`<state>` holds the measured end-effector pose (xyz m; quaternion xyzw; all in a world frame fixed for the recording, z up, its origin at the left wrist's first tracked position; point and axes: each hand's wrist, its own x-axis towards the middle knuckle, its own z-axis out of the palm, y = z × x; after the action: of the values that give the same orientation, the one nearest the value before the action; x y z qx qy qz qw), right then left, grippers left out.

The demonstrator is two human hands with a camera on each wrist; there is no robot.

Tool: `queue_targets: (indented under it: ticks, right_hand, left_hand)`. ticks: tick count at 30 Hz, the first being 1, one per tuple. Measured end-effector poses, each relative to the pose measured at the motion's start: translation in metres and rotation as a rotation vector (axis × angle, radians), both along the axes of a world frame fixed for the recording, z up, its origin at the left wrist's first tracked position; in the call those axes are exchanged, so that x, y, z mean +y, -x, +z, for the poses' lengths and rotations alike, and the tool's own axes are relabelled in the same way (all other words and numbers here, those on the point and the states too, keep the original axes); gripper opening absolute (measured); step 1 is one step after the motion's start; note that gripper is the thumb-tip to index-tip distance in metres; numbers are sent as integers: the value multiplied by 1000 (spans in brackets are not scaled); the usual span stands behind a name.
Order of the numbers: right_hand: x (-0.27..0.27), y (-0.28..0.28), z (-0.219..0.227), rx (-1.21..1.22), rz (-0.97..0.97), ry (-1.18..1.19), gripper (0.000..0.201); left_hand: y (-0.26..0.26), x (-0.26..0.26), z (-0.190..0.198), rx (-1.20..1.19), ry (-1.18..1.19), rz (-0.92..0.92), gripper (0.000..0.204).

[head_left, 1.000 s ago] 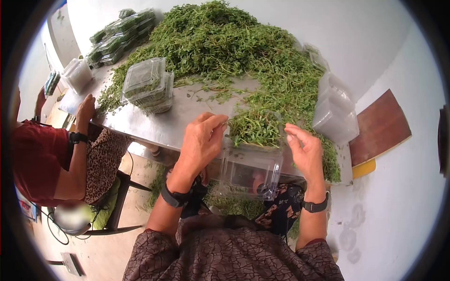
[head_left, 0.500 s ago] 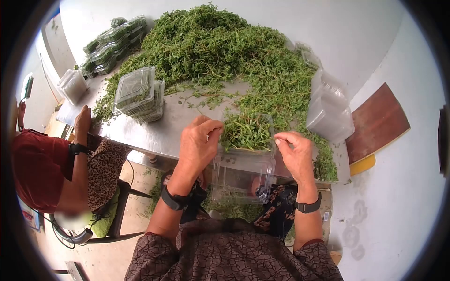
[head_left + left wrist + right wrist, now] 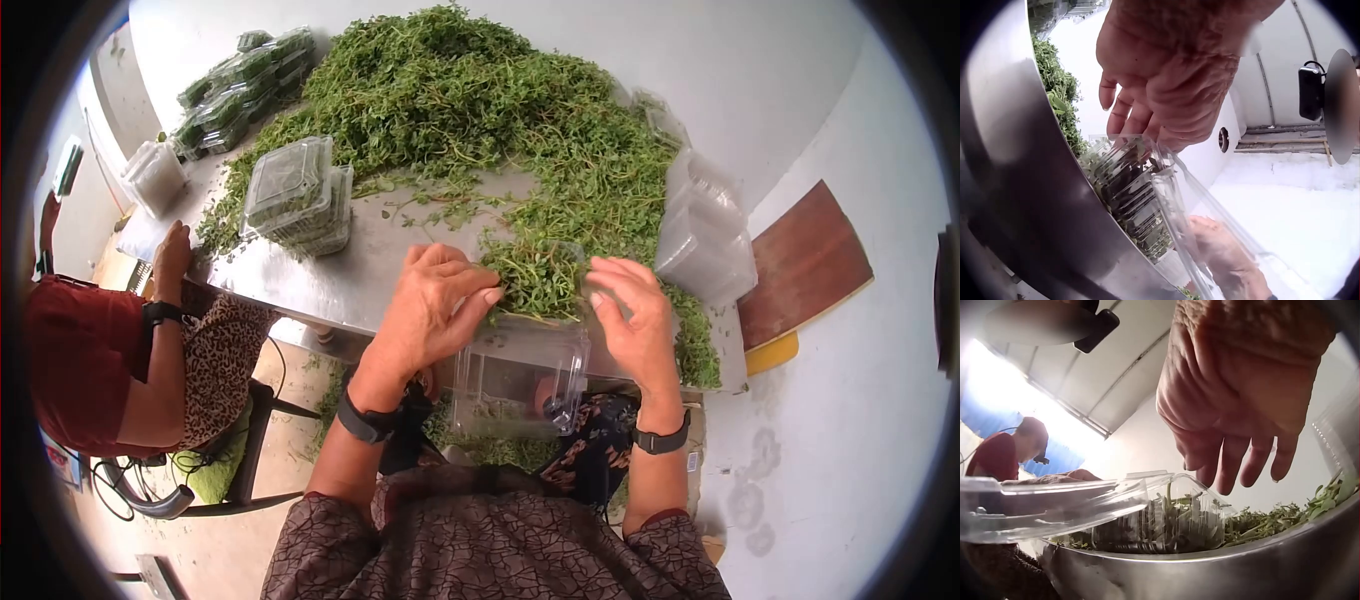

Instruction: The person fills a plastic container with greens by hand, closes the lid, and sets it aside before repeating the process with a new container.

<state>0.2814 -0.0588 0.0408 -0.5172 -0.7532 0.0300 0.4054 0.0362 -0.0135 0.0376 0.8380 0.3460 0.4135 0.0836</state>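
A clear plastic clamshell box (image 3: 535, 285) full of green herb sprigs sits at the near edge of the steel table (image 3: 330, 275). Its open lid (image 3: 520, 375) hangs over the edge toward me. My left hand (image 3: 485, 295) lies over the box's left side, straight fingers touching the herbs. In the left wrist view the left hand (image 3: 1147, 94) points down into the box (image 3: 1129, 194). My right hand (image 3: 600, 285) hovers at the box's right side, fingers relaxed and holding nothing. The right wrist view shows this right hand (image 3: 1235, 419) above the box (image 3: 1160, 519).
A big pile of loose herbs (image 3: 480, 110) covers the far table. Filled boxes are stacked at left (image 3: 295, 195) and at the back (image 3: 245, 85). Empty boxes (image 3: 705, 235) stand at the right. Another person (image 3: 90, 350) sits at the left, hand on the table edge.
My left hand has gone from a pinch at the box's corner to flat fingers on the herbs. My right hand's pinch has loosened into relaxed fingers.
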Motion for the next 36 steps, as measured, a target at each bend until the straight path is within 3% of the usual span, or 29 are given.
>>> queue_targets:
  ticks: [2, 4, 6, 13, 15, 19, 21, 25, 27, 34, 36]
  right_hand:
    - [3, -3, -5, 155, -70, -34, 23]
    - [4, -6, -10, 144, -88, -29, 26]
    - [3, -2, -11, 325, -109, 139, 24]
    - [7, -7, -20, 262, -86, 162, 22]
    - [12, -9, -24, 178, -192, 22, 24]
    - [18, -8, -26, 191, -187, -62, 25]
    - [13, -5, -20, 265, -123, 247, 27]
    - [7, -2, -23, 265, -108, 228, 28]
    - [5, -5, -24, 189, -31, 50, 29]
    - [-31, -7, -24, 23, -73, 55, 45]
    - [-44, -6, -29, -154, -99, -6, 53]
  left_hand:
    - [5, -3, -2, -4, -40, -33, 18]
    - [7, -4, -5, 15, -49, -54, 24]
    - [8, -5, -6, 17, -48, -60, 24]
    - [7, -6, -10, 19, -36, -75, 21]
    - [7, -5, -12, 19, -42, -74, 20]
    - [6, -6, -12, 17, -36, -79, 19]
    - [6, -6, -13, 14, -38, -85, 19]
    - [7, -9, -11, -1, -31, -92, 17]
    - [6, -9, -11, -5, -25, -88, 18]
    - [10, -9, -14, 36, -26, -90, 28]
    - [15, -7, -15, 59, -33, -114, 32]
